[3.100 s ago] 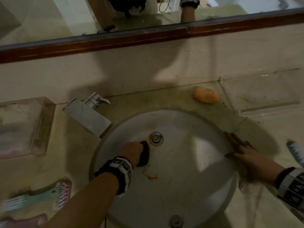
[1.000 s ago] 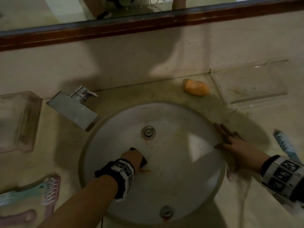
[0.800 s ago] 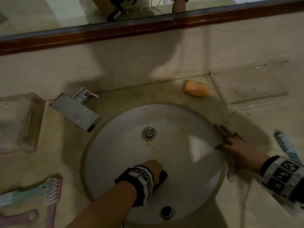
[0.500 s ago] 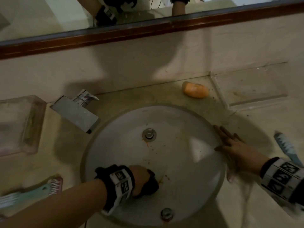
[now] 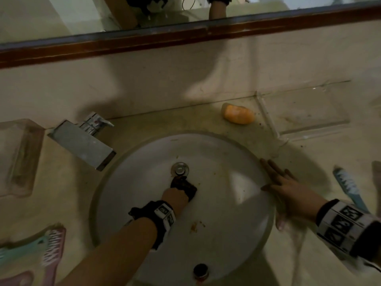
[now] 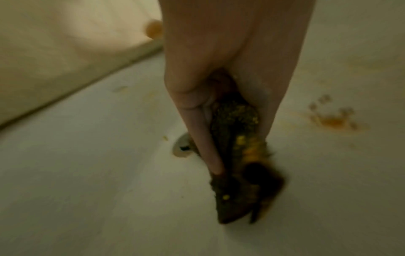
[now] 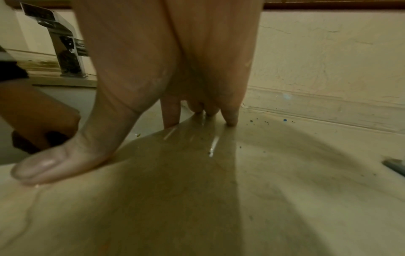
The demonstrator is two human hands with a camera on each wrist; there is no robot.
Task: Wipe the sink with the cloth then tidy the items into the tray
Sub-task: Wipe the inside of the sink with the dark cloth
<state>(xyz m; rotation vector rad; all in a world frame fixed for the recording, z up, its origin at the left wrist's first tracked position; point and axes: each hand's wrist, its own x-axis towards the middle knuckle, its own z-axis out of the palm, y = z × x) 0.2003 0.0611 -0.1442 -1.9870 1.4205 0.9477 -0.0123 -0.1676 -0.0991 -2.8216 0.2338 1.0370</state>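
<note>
Left hand [image 5: 176, 196] grips the dark cloth [image 5: 184, 185] bunched in curled fingers, pressing it on the sink [image 5: 226, 234] floor just near of the drain [image 5: 180, 169]. Half a second ago that hand was low in the bowl, near the front; it has now swept far-ward up to the drain, where an orange smear sat earlier. The left wrist view shows the cloth [image 6: 238, 155] loaded with yellow-orange grime, so the strokes are lifting dirt. An orange stain [image 5: 194, 226] remains on the near slope of the bowl, with small specks to the right of the drain, so I judge the wiping unfinished and another pass near-ward needed.

Right hand [image 5: 288, 190] lies flat with straight fingers [image 7: 230, 117] on the right rim of the sink, holding nothing, unmoved through the last 3 seconds, seemingly as a brace.

Tidying has not begun: the orange soap [image 5: 238, 114] lies on the counter just left of the clear tray [image 5: 305, 112] at far right, a blue toothbrush [image 5: 348, 186] lies right of the bracing hand, and combs [image 5: 37, 250] sit at near left, apart from the tray.
</note>
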